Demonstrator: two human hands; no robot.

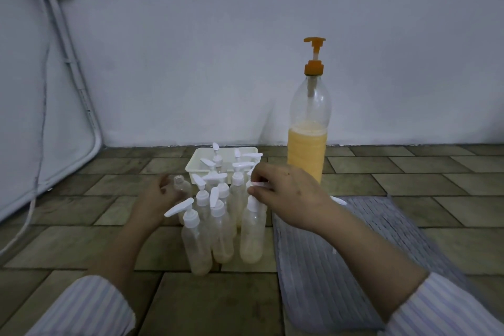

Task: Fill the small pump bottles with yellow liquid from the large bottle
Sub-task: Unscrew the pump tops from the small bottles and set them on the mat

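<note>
A cluster of small bottles [218,215] with white pump tops stands on the tiled floor [81,240], straight in front of the person. Three at the near edge show a little pale yellow liquid at the bottom. Behind the cluster sits a white tray [196,163] with more pump tops sticking up from it.

The left hand [155,199] is just left of the cluster, fingers curled around an uncapped bottle [181,185] with an open neck, held upright near the floor. The right hand [286,194] hovers over the right side of the cluster, thumb and fingers pinching a white pump head [257,185]; whether that head is seated on a bottle below or lifted free cannot be told.

The large bottle [309,128] stands upright beyond the right hand, near the wall [218,63], well apart from the left hand. It has an orange pump [314,56] on top and yellow liquid filling roughly its lower half.

A grey ribbed mat [341,254] lies on the floor under the right forearm. Both arms wear striped sleeves [81,305]. A white cable [41,117] runs down the wall at the left.
</note>
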